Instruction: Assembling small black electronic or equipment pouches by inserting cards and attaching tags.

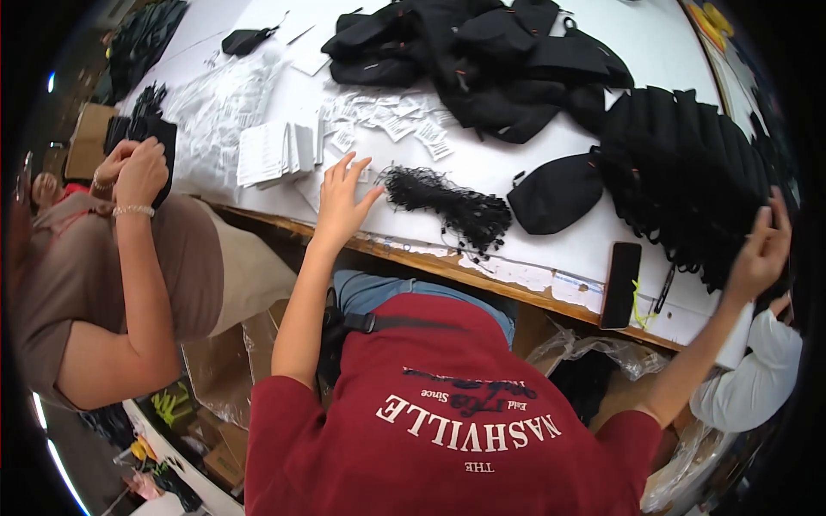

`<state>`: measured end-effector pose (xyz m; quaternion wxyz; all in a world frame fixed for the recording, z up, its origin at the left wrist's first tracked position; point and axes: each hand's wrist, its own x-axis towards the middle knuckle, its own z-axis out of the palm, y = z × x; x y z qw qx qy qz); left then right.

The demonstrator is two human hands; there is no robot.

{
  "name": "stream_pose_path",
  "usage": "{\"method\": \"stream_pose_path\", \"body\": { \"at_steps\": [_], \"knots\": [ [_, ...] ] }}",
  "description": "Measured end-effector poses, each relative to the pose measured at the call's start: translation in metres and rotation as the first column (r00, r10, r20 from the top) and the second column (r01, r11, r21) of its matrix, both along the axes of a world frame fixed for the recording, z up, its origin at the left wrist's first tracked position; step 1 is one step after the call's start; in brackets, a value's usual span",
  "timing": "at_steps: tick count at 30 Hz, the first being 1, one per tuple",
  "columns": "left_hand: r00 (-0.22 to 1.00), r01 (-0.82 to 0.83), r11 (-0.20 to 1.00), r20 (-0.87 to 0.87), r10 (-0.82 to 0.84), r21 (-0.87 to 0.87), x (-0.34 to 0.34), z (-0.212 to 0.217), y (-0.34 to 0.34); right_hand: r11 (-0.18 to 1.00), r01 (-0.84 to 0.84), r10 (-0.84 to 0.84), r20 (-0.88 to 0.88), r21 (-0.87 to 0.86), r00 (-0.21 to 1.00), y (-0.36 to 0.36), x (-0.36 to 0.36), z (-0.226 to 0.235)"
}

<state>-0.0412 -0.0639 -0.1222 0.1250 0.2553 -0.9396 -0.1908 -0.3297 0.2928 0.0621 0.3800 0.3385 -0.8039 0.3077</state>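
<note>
Black pouches [680,155] in row, beside right hand [761,251], stretching left and beyond; its fingers half curled, blurred, cannot tell whether gripping. Phone [620,284] left of it. Left hand [342,205] spread, holding nothing; cord bundle [452,206] just right, card stack [274,156] left, loose tags [396,125] beyond, bag heap [482,52] farthest.

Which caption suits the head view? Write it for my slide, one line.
Head view: left hand open beside a bundle of black cords, right hand near a row of black pouches.
</note>
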Motion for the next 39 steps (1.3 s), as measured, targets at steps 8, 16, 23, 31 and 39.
{"method": "stream_pose_path", "body": {
  "at_steps": [8, 16, 23, 31, 39],
  "knots": [
    [0.993, -0.016, 0.981, -0.116, -0.006, -0.191, 0.006, -0.013, -0.019, 0.877, -0.444, 0.453, 0.631, -0.187, 0.629, -0.107, 0.111, -0.127],
    [0.976, 0.158, 0.966, -0.115, -0.185, -0.206, -0.012, -0.016, -0.037, 0.788, -0.475, 0.590, 0.701, -0.392, 0.401, -0.142, 0.156, -0.130],
    [0.871, 0.328, 0.942, -0.363, -0.331, -0.071, -0.018, 0.064, 0.010, 0.712, -0.462, 0.608, 0.794, -0.529, 0.028, -0.184, 0.169, -0.111],
    [0.825, 0.327, 0.945, -0.489, -0.284, 0.003, -0.007, 0.080, 0.026, 0.688, -0.571, 0.563, 0.826, -0.449, 0.028, -0.197, 0.166, -0.108],
    [0.856, 0.116, 0.973, -0.517, 0.003, 0.199, 0.016, 0.074, 0.018, 0.711, -0.604, 0.518, 0.850, -0.361, 0.101, -0.208, 0.158, -0.092]
  ]
}}
